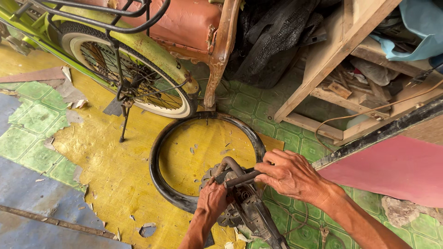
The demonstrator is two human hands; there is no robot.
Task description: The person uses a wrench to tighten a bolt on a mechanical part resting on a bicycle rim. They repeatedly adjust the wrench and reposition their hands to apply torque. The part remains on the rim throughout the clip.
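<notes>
Rusty metal fills both hands: the left hand (212,199) is clenched around one dark bent bar (229,166), and the right hand (290,174) grasps one straight rusted handle (241,179) crossing it. Beneath them lies one toothed chainwheel (229,213) on the yellow floor (115,175), overlapping the lower edge of one loose black tyre (162,182). Behind stands one green bicycle (152,50) showing one spoked wheel (134,76) on one kickstand (124,121), beside one wooden chair leg (217,74) and one timber rack (332,69).
</notes>
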